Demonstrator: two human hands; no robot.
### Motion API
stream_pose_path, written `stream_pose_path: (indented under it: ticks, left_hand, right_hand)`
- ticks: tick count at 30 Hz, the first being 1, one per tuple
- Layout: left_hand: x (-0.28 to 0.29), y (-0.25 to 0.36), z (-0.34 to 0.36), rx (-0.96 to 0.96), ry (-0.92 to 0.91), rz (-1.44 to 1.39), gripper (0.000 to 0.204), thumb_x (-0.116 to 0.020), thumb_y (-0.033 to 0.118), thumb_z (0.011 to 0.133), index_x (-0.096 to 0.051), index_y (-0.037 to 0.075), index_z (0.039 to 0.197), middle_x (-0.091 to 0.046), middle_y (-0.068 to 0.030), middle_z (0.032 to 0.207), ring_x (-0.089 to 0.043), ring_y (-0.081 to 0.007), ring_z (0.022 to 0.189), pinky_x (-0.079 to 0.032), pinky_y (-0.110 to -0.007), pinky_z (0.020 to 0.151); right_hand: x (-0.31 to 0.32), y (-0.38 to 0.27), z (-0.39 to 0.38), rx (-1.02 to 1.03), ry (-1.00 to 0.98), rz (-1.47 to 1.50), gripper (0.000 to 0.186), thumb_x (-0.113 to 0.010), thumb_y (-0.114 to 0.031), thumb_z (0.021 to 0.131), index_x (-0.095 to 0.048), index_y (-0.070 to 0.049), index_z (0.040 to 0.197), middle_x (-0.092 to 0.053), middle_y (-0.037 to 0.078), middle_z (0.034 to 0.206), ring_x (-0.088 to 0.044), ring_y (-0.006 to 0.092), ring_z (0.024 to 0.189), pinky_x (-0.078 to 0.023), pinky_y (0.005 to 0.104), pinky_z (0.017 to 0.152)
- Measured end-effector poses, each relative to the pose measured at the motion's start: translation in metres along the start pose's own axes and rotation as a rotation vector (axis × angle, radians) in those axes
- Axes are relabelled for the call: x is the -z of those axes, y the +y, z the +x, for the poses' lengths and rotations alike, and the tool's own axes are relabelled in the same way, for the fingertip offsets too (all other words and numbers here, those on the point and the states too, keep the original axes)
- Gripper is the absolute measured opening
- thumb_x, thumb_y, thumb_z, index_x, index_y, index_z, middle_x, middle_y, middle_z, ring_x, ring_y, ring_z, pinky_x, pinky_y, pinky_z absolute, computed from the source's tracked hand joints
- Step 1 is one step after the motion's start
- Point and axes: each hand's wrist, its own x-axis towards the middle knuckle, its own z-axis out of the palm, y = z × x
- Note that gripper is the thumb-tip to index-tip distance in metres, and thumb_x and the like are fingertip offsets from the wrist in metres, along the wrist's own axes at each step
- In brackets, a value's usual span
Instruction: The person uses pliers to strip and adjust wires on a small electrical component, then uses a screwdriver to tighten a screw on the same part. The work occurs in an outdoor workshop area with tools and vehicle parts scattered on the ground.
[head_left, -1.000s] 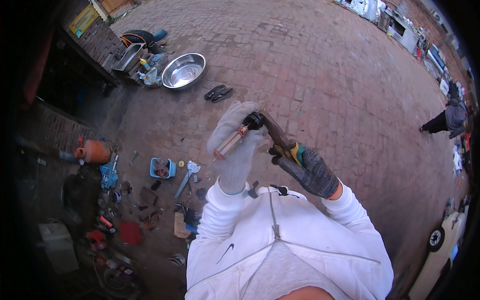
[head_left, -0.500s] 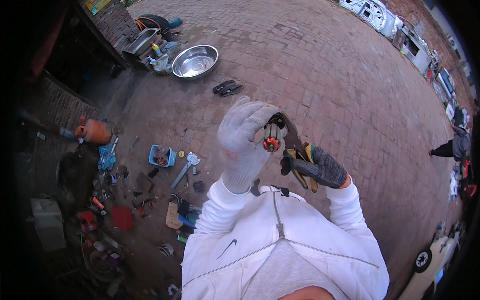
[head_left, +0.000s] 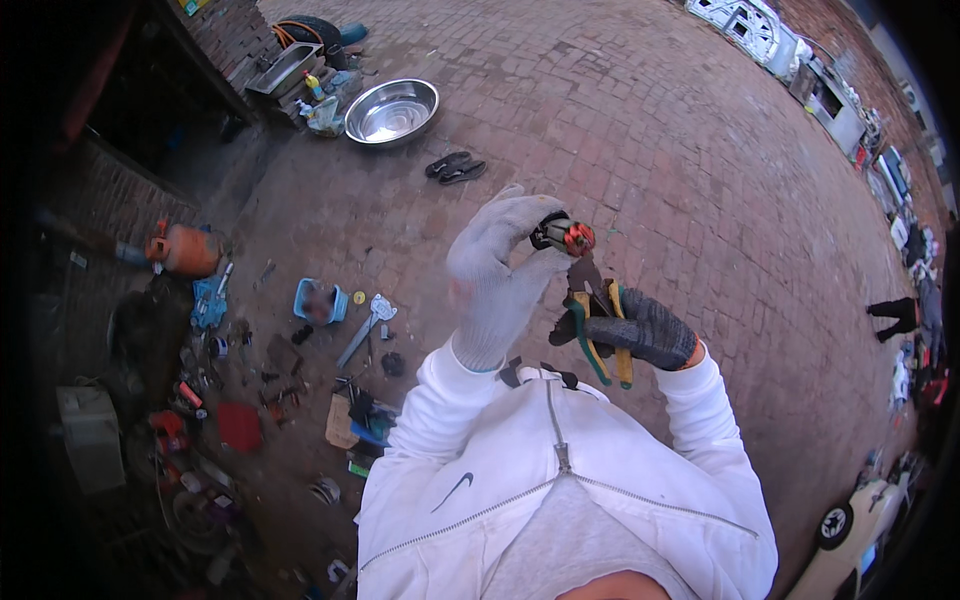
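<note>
Steering my attention from far off, I take the steel basin (head_left: 392,113) as my landmark. On the wearer's side of it and to its right, the gloved left hand (head_left: 500,265) holds up a small part with a dark body and a red end, which looks like a motor rotor (head_left: 567,234). Thumb and fingers are curled in around its black end, leaving the red end free; the far fingertips I cannot make out. Farther right of the basin and nearer the wearer, the dark-gloved right hand (head_left: 648,330) has its fingers bent around the pliers (head_left: 588,280), whose yellow-and-green handles stand well apart. The rusty head sits just below the red end; I cannot tell whether they touch.

I judge the rotor stiff and dense for its size, perhaps slick if greasy, its red end the more fragile part, so the black end seems the better hold. The pliers should feel rigid and fairly heavy at the head, best held by the handles.

Half a second ago the red end pointed down toward the wearer; now it points right, away from the palm, and the handles are spread wider.
</note>
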Motion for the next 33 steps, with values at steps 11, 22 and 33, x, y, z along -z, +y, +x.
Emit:
stream_pose_path:
  ticks: [11,22,33]
  left_hand:
    - [-0.004,0.002,0.003,0.076,-0.004,-0.023,0.035,-0.085,0.003,0.068,-0.076,0.002,0.102,-0.076,-0.0109,0.102,-0.070,-0.0282,0.104,-0.052,-0.039,0.099]
    - [-0.005,-0.007,0.002,-0.035,0.068,0.070,0.036,-0.084,-0.001,0.065,-0.076,0.001,0.100,-0.075,-0.0115,0.100,-0.071,-0.0272,0.100,-0.051,-0.039,0.103]
    - [0.009,-0.020,-0.015,0.388,0.036,-1.040,0.042,-0.069,-0.003,0.089,-0.060,-0.008,0.130,-0.068,-0.0185,0.124,-0.067,-0.0159,0.096,-0.057,-0.025,0.075]
  right_hand:
    - [-0.001,-0.015,0.002,-0.040,-0.132,0.010,0.056,-0.073,-0.022,0.094,-0.055,0.000,0.143,-0.071,0.007,0.125,-0.063,0.0107,0.104,-0.051,0.0280,0.093]
    - [-0.013,-0.030,0.000,-0.043,-0.062,0.026,0.055,-0.073,-0.023,0.094,-0.056,-0.001,0.142,-0.068,0.005,0.130,-0.062,0.0104,0.106,-0.051,0.0284,0.092]
    - [-0.025,-0.024,-0.025,-0.011,0.162,-0.221,0.033,-0.077,-0.035,0.091,-0.070,-0.006,0.107,-0.066,0.001,0.076,-0.058,0.0091,0.068,-0.048,0.0323,0.060]
